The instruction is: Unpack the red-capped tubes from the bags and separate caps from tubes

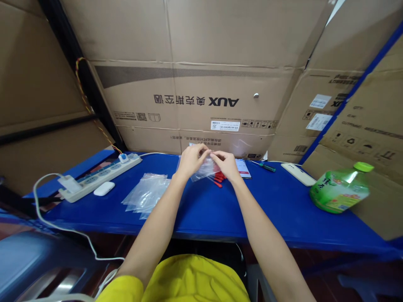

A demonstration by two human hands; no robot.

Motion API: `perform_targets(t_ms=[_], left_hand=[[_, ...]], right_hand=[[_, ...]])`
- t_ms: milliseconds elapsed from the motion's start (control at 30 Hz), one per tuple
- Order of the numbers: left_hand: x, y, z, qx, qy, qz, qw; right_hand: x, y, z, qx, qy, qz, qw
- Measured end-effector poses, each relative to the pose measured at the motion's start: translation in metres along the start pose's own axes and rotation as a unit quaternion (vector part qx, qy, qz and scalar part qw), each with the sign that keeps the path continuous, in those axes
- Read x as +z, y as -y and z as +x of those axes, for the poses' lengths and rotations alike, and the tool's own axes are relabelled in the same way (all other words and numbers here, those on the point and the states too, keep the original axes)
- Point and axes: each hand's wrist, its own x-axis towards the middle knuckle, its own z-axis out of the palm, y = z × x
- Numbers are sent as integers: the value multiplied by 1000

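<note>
Fingers [202,148] of the left hand [192,160] and right hand [228,163] pinch a bag [202,171]; red pieces [219,179] lie below them, loose bags [145,193] leftward.

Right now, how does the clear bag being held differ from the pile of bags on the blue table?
The held bag is pinched up by the left hand and right hand; the bag pile lies on the blue table. The held bag looks like one bag, while the bag pile shows several overlapping. Both are clear plastic.
</note>
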Motion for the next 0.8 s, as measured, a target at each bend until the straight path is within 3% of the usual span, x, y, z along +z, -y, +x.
perform_targets(t_ms=[333,667,800], left_hand=[[-3,-1,-1,-31,59,-109,992],[-7,-3,1,-59,-6,-133,989],[-4,3,1,-62,13,-125,990]], right_hand=[[2,2,-1,45,7,98,994],[4,6,-1,91,2,134,987],[4,5,-2,92,-5,141,986]])
